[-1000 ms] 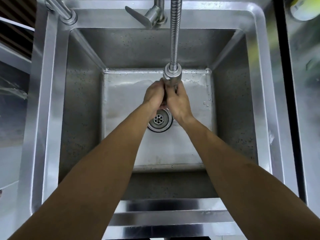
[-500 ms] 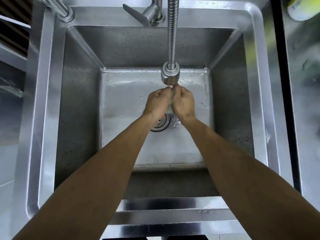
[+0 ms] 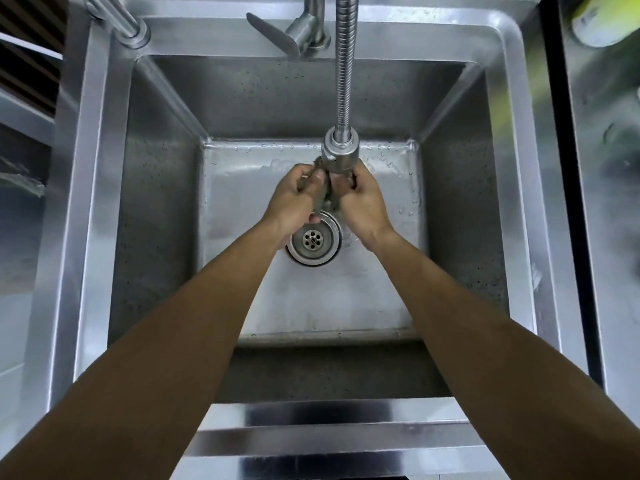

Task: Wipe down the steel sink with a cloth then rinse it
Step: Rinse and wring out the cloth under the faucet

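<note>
**Head view: sink, both hands on cloth under spray head**

- Sink point(image 3: 162, 209): steel, one deep square basin, fills most of the frame. Walls speckled with droplets; floor wet and pale, with beads of water along its far edge.
- Counter point(image 3: 602, 237): steel, right edge of the frame, blurred, carries a yellow-green reflection.
- Hose point(image 3: 343, 64): ribbed metal, runs from top centre down toward the middle of the basin.
- Left hand point(image 3: 291, 199): centre of the frame, forearm entering from lower left. Fingers curled round the cloth.
- Right hand point(image 3: 363, 202): just right of the left hand, forearm entering from lower right. Fingers curled round the other end of the cloth.
- Drain point(image 3: 313, 240): round strainer with small holes, centre of the basin floor, just below the hands, partly covered by the left wrist.
- Tap lever point(image 3: 273, 34): flat blade, top centre, on the rear rim, left of the hose.
- Spray head point(image 3: 339, 152): short steel cylinder at the hose's end, directly above the knuckles.
- Cloth point(image 3: 323, 192): dark, bunched into a narrow strip between the two hands, mostly hidden by them, under the spray head.
</note>
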`<state>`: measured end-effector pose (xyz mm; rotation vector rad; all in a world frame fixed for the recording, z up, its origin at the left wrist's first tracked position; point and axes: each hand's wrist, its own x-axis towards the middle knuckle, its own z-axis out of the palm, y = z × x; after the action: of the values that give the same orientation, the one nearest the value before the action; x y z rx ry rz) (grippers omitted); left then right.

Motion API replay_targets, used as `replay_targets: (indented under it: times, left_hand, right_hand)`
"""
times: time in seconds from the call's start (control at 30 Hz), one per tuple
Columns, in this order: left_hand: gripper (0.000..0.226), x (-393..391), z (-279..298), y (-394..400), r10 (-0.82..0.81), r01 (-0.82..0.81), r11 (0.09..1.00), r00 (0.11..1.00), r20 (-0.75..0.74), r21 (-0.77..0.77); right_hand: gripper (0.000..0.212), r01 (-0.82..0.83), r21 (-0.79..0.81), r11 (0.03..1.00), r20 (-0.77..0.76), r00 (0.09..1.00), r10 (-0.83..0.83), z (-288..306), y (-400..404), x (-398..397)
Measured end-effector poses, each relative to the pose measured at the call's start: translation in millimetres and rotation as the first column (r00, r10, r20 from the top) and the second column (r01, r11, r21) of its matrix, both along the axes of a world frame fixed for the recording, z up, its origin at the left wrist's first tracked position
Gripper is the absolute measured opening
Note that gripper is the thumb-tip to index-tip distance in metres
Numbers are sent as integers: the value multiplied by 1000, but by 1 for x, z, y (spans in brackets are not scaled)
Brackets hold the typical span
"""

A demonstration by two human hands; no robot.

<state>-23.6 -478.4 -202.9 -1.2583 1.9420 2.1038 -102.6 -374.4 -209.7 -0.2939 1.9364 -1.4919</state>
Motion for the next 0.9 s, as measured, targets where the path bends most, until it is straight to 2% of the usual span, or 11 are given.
replay_targets:
  times: [0.1,0.13,0.23,0.27,0.33,0.4,0.43,0.47,0.6,0.77,0.9]
  left_hand:
    - [19,-3,1,20,-146,144,987,989,-23,-64]
    - [17,-4,0,23,-137,135,989,990,-26,-66]
    - [16,-1,-5,16,84,-85,996,996,-35,-33]
    - [20,1,-8,14,103,-105,993,994,-37,-55]
    - [21,8,-10,16,-6,1,992,999,-36,-130]
    - [18,15,-9,21,-178,168,966,983,-34,-194]
    - [17,18,-7,20,-215,204,959,976,-37,-195]
    - [17,19,-5,15,-201,189,965,979,-47,-183]
    - [23,27,-1,-19,55,-65,992,994,-93,-108]
    - [35,23,2,-17,2,-4,1000,996,-91,-28]
    - [25,2,4,2,48,-44,987,999,-20,154]
  right_hand:
    - [15,138,76,987,-48,990,-135,3,2,-8]
    - [14,140,99,985,-83,988,-132,3,3,-3]
    - [14,-72,120,990,-162,983,91,8,6,27]
    - [15,-133,128,983,-180,971,155,7,7,33]
    - [15,-63,151,987,-204,974,93,-1,10,26]
    - [15,71,147,987,-153,987,-48,-8,14,9]
    - [18,75,127,989,-128,990,-59,-9,16,6]
    - [23,48,101,994,-124,992,-36,-8,18,6]
    - [40,-28,-8,1000,-86,996,28,2,28,9]
    - [42,151,-16,988,81,986,-149,4,25,-16]
    - [27,134,-1,991,17,991,-134,4,3,0]
